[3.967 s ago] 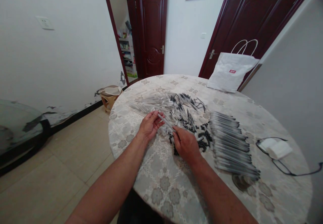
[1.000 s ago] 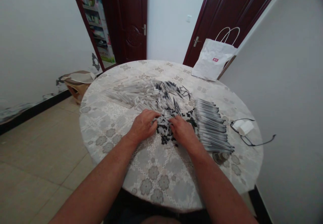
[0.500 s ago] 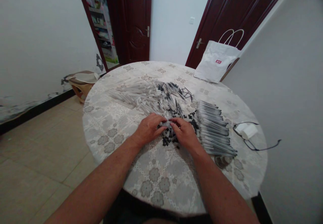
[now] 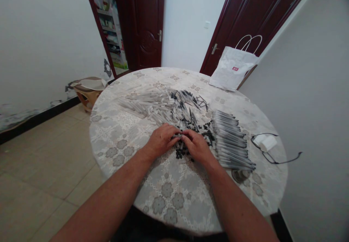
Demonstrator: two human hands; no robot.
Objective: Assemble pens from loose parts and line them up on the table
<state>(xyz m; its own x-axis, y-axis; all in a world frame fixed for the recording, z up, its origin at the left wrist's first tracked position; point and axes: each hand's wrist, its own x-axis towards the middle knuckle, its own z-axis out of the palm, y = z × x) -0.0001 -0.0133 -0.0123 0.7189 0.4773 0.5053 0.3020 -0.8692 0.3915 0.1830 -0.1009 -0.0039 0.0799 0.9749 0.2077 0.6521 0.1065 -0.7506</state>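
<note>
Left hand [image 4: 163,139] and right hand [image 4: 197,145] meet over small parts [image 4: 180,152] on the counter [image 4: 120,176], tips close together. Cannot tell whether either grip is closed on a piece; fingers mask it. Parts under the palms hidden. Beyond, loose tubes [image 4: 145,103], too jumbled to count. At right, stacked pens [image 4: 231,140] partly cover a dark round thing [image 4: 240,176], unclear. Forearms [image 4: 106,194] cut off below.
</note>
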